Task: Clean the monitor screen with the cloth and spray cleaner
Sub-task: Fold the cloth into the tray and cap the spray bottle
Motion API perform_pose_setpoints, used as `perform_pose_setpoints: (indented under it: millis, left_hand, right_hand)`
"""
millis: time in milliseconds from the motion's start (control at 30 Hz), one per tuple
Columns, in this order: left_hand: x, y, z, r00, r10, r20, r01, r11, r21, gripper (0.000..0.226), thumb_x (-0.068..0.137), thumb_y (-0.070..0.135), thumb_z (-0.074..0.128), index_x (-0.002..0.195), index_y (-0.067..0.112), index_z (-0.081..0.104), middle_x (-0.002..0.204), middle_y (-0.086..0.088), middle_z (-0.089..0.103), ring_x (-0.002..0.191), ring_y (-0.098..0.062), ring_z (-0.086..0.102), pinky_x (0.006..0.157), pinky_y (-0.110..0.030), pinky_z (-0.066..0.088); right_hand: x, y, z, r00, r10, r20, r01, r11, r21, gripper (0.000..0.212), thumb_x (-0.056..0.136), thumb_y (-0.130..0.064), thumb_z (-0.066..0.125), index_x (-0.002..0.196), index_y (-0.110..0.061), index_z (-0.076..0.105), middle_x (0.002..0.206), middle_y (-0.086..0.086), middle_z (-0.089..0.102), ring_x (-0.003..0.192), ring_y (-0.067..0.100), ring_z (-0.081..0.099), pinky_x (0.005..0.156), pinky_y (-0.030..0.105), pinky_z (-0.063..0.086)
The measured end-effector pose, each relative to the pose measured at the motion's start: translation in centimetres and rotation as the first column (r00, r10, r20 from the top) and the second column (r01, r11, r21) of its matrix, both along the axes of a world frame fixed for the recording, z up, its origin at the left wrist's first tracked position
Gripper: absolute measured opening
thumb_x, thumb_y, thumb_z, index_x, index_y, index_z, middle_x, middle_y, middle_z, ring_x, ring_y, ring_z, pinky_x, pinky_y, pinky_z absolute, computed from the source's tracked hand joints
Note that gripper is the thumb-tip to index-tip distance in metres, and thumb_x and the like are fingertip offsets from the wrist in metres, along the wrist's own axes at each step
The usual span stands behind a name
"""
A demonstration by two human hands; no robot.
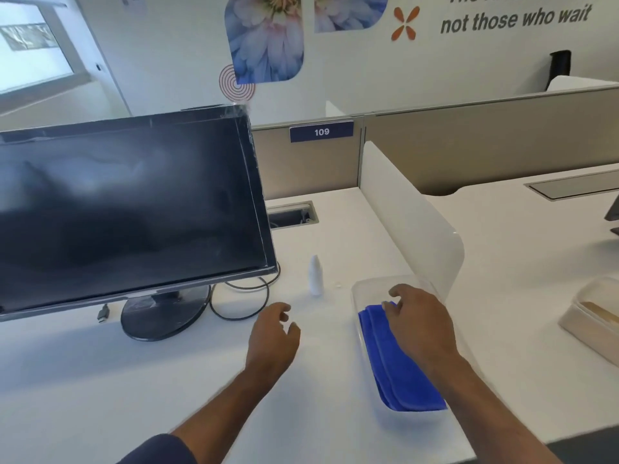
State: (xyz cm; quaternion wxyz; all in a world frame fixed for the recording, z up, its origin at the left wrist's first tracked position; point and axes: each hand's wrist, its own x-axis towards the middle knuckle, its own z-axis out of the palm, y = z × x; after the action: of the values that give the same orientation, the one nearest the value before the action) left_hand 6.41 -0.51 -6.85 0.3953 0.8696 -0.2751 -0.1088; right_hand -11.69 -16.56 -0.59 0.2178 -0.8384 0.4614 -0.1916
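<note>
The right hand (pixel 418 316) rests loose-fingered on the blue cloth (pixel 398 366) in its clear tray (pixel 360 289). The left hand (pixel 274 333) hovers, fingers loosely apart, near the spray bottle (pixel 315 275).

bright, even daylight fills the room, a pale window (pixel 30 45) glowing at upper left. soft grey reflections smear across the dark glossy monitor screen (pixel 134 202). faint shadows on the white surface (pixel 100 380). straight edges bow near the frame's borders; slight overall softness.
</note>
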Motion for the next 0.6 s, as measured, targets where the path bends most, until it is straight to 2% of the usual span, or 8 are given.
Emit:
perform_pose_setpoints:
  millis: [133, 233, 400, 500, 600]
  left_hand:
    - [3.3, 0.6, -1.0, 0.997, 0.032, -0.070, -0.029, 0.998, 0.047, 0.040, 0.089, 0.021, 0.069, 0.127, 0.019, 0.057, 0.109, 0.007, 0.058, 0.091, -0.010, 0.058, 0.078, -0.021, 0.045]
    - [4.9, -0.5, -1.1, 0.996, 0.027, -0.090, -0.024, 0.999, 0.034, 0.045, 0.088, 0.022, 0.070, 0.129, 0.019, 0.055, 0.112, 0.006, 0.059, 0.094, -0.011, 0.058, 0.080, -0.022, 0.046]
    - [6.4, -3.2, -1.2, 0.991, -0.007, -0.136, 0.008, 1.000, 0.009, 0.062, 0.083, 0.027, 0.076, 0.138, 0.020, 0.048, 0.121, 0.005, 0.058, 0.103, -0.014, 0.059, 0.087, -0.026, 0.049]
    - [7.0, -5.0, -1.5, 0.985, -0.009, -0.171, 0.009, 1.000, -0.002, 0.070, 0.077, 0.030, 0.079, 0.138, 0.018, 0.045, 0.129, 0.003, 0.056, 0.114, -0.018, 0.057, 0.096, -0.032, 0.049]
    - [7.3, -6.5, -2.2, 0.981, -0.018, -0.194, 0.023, 0.999, 0.022, 0.078, 0.073, 0.036, 0.081, 0.139, 0.016, 0.044, 0.135, 0.001, 0.053, 0.120, -0.018, 0.054, 0.099, -0.031, 0.047]
  right_hand:
    - [3.4, 0.0, 1.2, 0.996, 0.078, 0.050, -0.078, 0.997, 0.007, 0.028, 0.096, -0.031, 0.057, 0.121, -0.019, 0.064, 0.101, -0.001, 0.071, 0.094, 0.017, 0.065, 0.085, 0.033, 0.052]
    - [5.9, -0.9, 1.6, 0.991, 0.137, 0.013, -0.137, 0.991, 0.011, 0.027, 0.096, -0.031, 0.058, 0.120, -0.020, 0.064, 0.104, -0.002, 0.068, 0.103, 0.017, 0.060, 0.089, 0.034, 0.050]
    - [9.4, -3.4, 1.5, 0.981, 0.180, -0.077, -0.179, 0.984, 0.024, 0.029, 0.094, -0.029, 0.060, 0.122, -0.021, 0.062, 0.110, -0.003, 0.065, 0.111, 0.017, 0.055, 0.093, 0.031, 0.046]
    - [10.8, -5.0, 1.4, 0.977, 0.182, -0.110, -0.179, 0.983, 0.031, 0.030, 0.093, -0.027, 0.061, 0.122, -0.020, 0.062, 0.108, -0.004, 0.065, 0.109, 0.017, 0.056, 0.091, 0.030, 0.047]
    - [11.7, -6.4, 1.3, 0.976, 0.174, -0.134, -0.170, 0.985, 0.041, 0.030, 0.092, -0.025, 0.063, 0.121, -0.020, 0.063, 0.107, -0.004, 0.066, 0.108, 0.017, 0.057, 0.092, 0.031, 0.047]
